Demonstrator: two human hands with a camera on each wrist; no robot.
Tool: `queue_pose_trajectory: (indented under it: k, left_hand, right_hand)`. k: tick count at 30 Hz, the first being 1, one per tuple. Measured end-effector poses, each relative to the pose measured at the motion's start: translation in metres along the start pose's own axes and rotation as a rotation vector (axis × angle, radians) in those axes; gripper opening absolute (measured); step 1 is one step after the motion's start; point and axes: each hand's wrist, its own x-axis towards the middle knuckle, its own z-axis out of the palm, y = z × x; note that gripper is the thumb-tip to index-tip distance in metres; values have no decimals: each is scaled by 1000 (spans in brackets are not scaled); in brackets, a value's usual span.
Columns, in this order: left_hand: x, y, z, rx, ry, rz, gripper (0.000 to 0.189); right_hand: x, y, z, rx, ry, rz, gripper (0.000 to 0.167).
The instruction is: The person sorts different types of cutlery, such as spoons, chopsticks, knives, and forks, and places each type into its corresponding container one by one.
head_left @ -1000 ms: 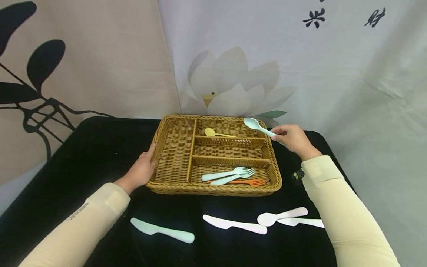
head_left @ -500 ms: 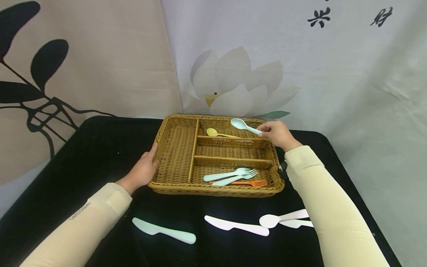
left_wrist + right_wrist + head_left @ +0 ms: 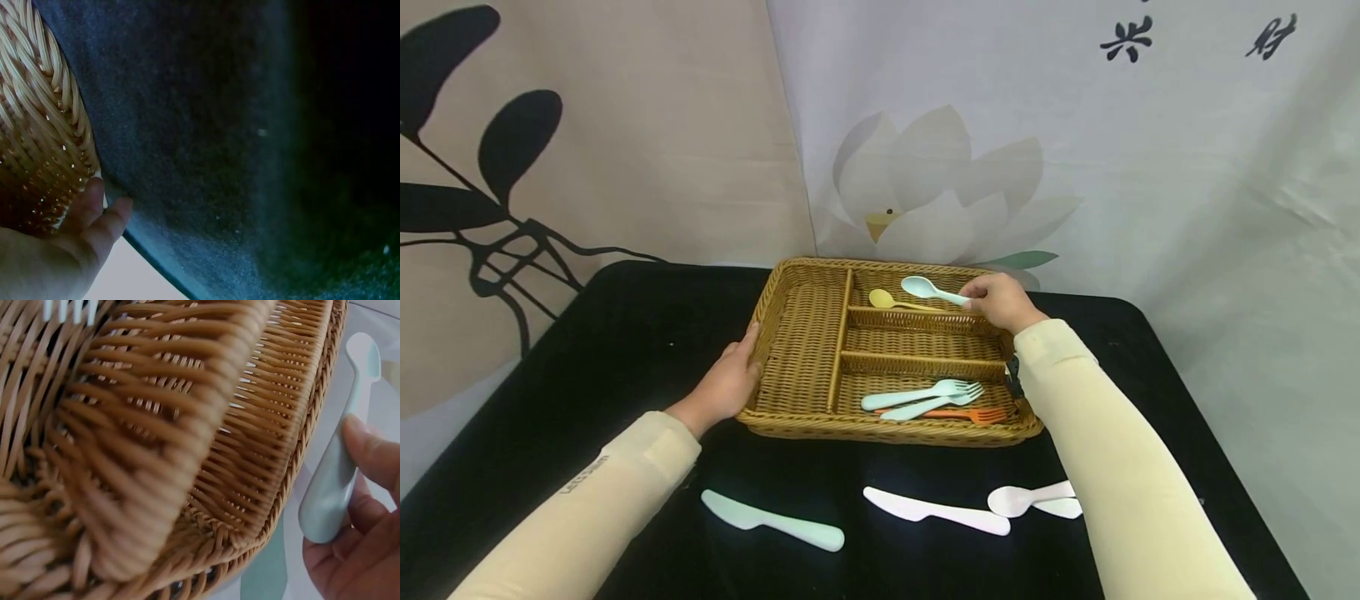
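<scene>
In the head view, the right hand pinched the mint spoon over the rear of the basket, near the yellow spoon. In the left wrist view, the left hand touched the rim; how closed, I couldn't tell. In the right wrist view, thumb and fingers held the handle; lowering it level seemed best.

I see soft, even light from my head, though the white knife glares against the black cloth. Around my left hand it's dim, bluish and grainy, nearly black rightward. My right wrist's view shows the basket slightly blurred up close.
</scene>
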Motion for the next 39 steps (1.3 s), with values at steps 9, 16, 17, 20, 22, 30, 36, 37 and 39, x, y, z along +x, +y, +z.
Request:
queue_pose_trajectory:
  k: [9, 16, 17, 20, 22, 30, 36, 37, 39]
  left_hand:
    - [0, 0, 0, 6, -1, -15, 63]
    - [1, 1, -1, 20, 6, -13, 63]
    - [1, 0, -1, 18, 5, -15, 63]
    - [0, 0, -1, 16, 5, -12, 63]
    - [0, 0, -1, 10, 3, -11, 63]
    - [0, 1, -1, -2, -6, -20, 63]
    - [0, 1, -1, 10, 0, -20, 63]
    - [0, 1, -1, 11, 2, -19, 62]
    - [0, 1, -1, 9, 1, -20, 62]
  right_hand:
    - [13, -8, 11, -31, 10, 18, 17]
    - [19, -16, 19, -69, -23, 40, 18]
    - [20, -17, 20, -72, -24, 43, 18]
    - [23, -20, 22, -102, -29, 38, 20]
    - [24, -21, 24, -122, -36, 31, 21]
    - [26, -25, 26, -161, -63, 26, 22]
    - [27, -29, 28, -182, -114, 21, 23]
    - [28, -29, 28, -188, -121, 20, 22]
    - [29, -29, 28, -198, -136, 18, 22]
